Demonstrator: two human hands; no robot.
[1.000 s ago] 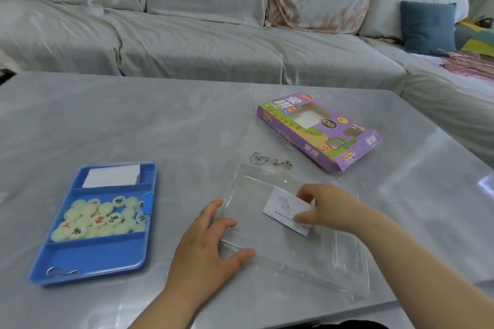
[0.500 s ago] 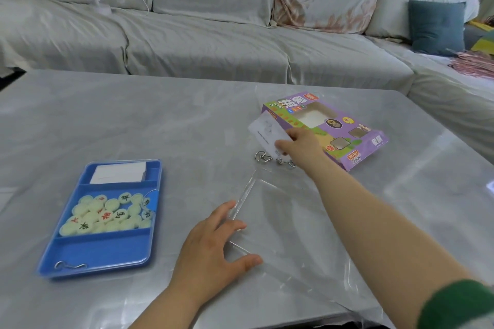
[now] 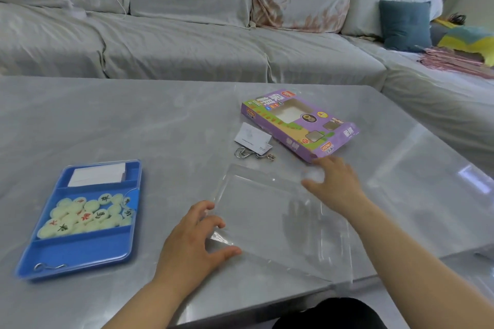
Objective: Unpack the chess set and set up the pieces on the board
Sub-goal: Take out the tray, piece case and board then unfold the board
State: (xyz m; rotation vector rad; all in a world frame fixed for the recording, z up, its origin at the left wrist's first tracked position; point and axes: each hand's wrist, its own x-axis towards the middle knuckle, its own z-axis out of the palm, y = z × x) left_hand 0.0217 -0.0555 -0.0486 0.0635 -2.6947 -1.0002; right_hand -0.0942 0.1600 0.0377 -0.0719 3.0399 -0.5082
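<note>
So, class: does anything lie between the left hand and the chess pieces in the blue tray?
Nothing visible does. The left hand rests on the clear plastic lid, and only bare table separates it from the blue tray, where the chess pieces lie uncovered in the middle compartment.

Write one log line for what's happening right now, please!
left hand: on clear lid | right hand: empty, at lid's far edge | card: on table | pieces: in blue tray

head view: looking forward and down from above | facing table point(image 3: 133, 115), sofa point(image 3: 187, 35) behind | near hands; single view
</note>
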